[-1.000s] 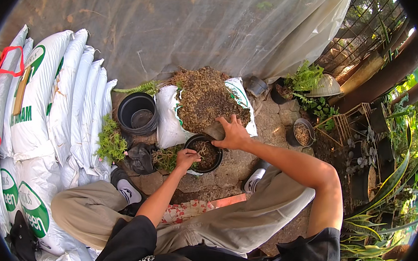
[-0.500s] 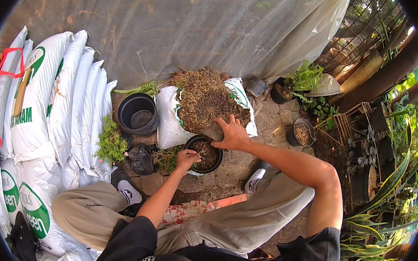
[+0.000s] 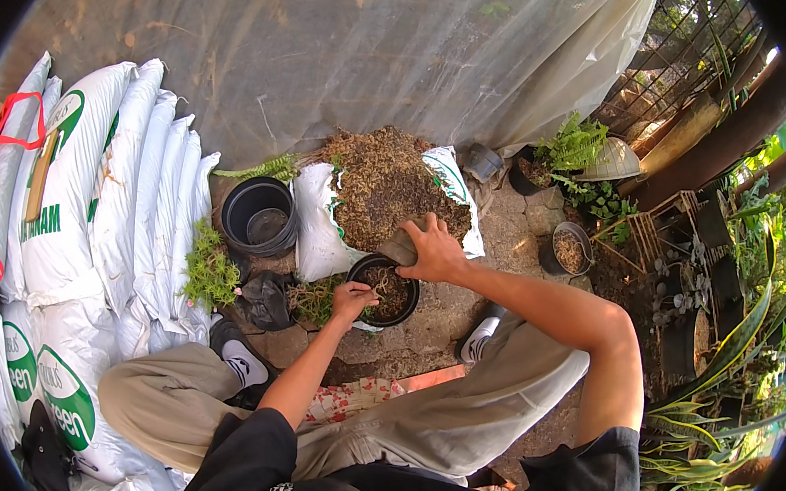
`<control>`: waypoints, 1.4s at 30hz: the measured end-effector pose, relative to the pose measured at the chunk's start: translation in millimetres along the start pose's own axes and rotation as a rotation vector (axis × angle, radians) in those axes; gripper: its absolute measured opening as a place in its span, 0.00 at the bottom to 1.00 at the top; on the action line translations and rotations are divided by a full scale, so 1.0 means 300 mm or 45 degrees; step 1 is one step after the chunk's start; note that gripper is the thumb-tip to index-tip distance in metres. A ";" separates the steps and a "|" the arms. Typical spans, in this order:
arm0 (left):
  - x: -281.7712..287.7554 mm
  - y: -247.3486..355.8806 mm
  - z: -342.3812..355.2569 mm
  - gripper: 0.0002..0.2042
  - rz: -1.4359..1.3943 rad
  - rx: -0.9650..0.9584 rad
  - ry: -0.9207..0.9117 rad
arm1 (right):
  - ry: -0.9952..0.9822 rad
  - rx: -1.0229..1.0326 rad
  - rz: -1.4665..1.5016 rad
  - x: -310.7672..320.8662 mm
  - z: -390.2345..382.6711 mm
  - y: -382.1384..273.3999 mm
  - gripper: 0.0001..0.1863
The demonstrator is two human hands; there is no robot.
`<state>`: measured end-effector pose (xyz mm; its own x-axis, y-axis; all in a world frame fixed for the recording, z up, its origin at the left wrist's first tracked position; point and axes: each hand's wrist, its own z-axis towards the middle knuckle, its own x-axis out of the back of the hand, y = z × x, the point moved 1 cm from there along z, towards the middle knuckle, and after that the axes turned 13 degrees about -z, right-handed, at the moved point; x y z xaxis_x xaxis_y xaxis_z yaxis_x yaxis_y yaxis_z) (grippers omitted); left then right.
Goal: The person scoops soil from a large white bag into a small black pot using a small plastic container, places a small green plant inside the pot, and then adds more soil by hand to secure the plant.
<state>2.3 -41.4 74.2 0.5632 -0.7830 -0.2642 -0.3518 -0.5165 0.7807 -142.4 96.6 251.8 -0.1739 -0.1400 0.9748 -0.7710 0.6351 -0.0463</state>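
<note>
Paved ground, right hand (image 3: 433,251) over half-hidden scoop (image 3: 399,246)

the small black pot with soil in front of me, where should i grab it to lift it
Grip the small black pot by its rim, from the near side. It stands upright and filled, so the rim is the free edge. The left hand already rests at its near-left rim; the right hand holds a scoop over the far edge.

Centre: small pot (image 3: 387,291), black plastic, dull, filled with rough fibrous brown mix. Above it, open sack (image 3: 388,190), white woven plastic, heaped with coarse, dry bark-like chips. Left centre: stacked black pots (image 3: 259,217), smooth plastic, slight sheen. Far left: white sacks (image 3: 130,188), slick woven plastic. Top: sheeting (image 3: 353,48), translucent plastic, dusty and creased. Ground: paving stones (image 3: 433,318), rough, matt.
</note>
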 end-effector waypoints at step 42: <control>-0.002 0.005 -0.002 0.11 0.008 0.005 -0.033 | -0.105 0.087 -0.196 0.009 0.023 -0.054 0.50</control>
<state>1.9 -41.6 76.0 0.5413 -0.7950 -0.2737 -0.3581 -0.5125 0.7804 -134.7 80.8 253.7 -0.0982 -0.2953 0.9503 -0.8316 0.5489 0.0846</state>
